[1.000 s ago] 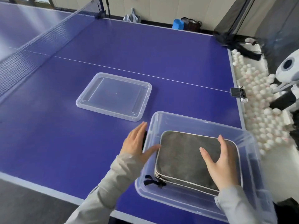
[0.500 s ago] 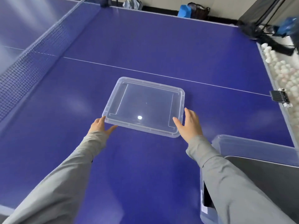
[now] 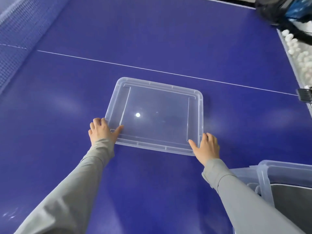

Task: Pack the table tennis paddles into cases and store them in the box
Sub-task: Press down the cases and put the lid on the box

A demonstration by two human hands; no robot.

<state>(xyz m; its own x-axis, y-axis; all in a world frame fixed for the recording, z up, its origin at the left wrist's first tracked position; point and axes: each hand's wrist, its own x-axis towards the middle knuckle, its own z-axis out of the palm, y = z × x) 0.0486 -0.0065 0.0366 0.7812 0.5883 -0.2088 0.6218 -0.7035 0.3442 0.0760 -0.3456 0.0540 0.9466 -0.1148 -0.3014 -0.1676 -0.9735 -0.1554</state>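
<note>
A clear plastic lid (image 3: 157, 115) lies upside down on the blue table tennis table (image 3: 152, 39). My left hand (image 3: 103, 130) grips its near left corner, thumb on top and fingers curled at the edge. At the near right corner my right hand (image 3: 206, 146) holds the lid the same way. The clear box (image 3: 265, 176) stands at the lower right, cut off by the frame. Inside it lies a grey paddle case (image 3: 292, 200), partly out of view.
The net (image 3: 20, 31) runs along the left. Several white balls (image 3: 302, 54) lie in a tray beyond the table's right edge, with a black bag (image 3: 273, 9) at the top right. A small black clip (image 3: 303, 97) sits on the right edge.
Both hands left the case in the box, reached to the lid and now grip its near corners. My view has turned left and come closer to the lid.
</note>
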